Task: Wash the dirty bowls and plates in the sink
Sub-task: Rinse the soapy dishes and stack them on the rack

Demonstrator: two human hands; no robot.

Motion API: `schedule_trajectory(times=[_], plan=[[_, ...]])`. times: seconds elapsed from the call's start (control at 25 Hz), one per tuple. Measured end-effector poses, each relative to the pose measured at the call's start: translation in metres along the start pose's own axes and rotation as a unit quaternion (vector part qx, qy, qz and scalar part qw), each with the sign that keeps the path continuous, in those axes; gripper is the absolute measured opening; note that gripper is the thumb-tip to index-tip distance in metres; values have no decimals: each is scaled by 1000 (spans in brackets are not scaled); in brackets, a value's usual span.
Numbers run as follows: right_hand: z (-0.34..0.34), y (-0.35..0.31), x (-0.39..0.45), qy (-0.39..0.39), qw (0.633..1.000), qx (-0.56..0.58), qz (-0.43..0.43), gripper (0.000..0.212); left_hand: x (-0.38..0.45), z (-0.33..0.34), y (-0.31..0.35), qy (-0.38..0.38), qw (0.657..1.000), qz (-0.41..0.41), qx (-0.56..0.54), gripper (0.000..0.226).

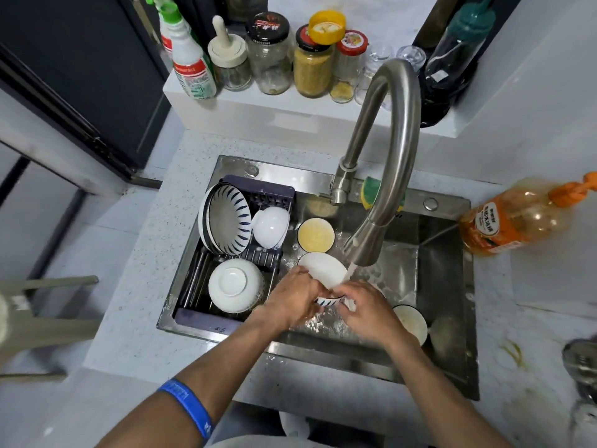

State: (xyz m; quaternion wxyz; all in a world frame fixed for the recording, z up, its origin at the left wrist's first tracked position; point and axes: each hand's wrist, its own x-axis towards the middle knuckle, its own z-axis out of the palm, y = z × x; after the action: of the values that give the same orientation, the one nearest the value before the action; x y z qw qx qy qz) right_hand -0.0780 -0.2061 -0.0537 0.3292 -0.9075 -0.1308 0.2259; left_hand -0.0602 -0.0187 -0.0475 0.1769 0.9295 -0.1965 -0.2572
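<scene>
While water runs, curled fingers (298,286) of both hands grip glossy round bowl (323,270), steel sink (445,253).

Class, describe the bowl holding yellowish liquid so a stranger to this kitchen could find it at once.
Start at the steel sink and its curved faucet. Just left of the spout, beside the drying rack, sits the small bowl. Unlike the clean white bowls in the rack, it stands upright, dark-rimmed, holding yellowish liquid.

Both forearms reach forward and meet in the middle. The left hand (295,297) and the right hand (366,313) are close together, fingers curled, wet. The left forearm wears a blue wristband (190,407).
</scene>
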Motion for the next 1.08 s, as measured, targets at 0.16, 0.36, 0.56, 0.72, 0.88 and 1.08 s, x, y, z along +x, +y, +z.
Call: schedule_trajectory(times=[0.16, 0.36, 0.56, 0.72, 0.88, 1.08], plan=[[-3, 4, -3, 34, 999, -28, -6, 17, -5, -16, 3, 22, 984, 33, 173, 37], [15, 8, -28, 121, 979, -161, -30, 17, -28, -7, 0, 130, 974, -114, -148, 50], [20, -5, -26, 146, 973, -180, -4, 20, -45, -6, 4, 139, 925, -199, -294, 40], [22, -14, -22, 156, 975, -156, 3, 18, -40, 1, 5, 142, 892, -229, -363, 38], [20, -12, -21, 166, 969, -181, 6, 18, -40, -3, 5, 147, 866, -239, -414, 36], [21, -18, -14, 186, 966, -172, 39, 20, -40, -2, 2, 144, 856, -249, -430, 34]])
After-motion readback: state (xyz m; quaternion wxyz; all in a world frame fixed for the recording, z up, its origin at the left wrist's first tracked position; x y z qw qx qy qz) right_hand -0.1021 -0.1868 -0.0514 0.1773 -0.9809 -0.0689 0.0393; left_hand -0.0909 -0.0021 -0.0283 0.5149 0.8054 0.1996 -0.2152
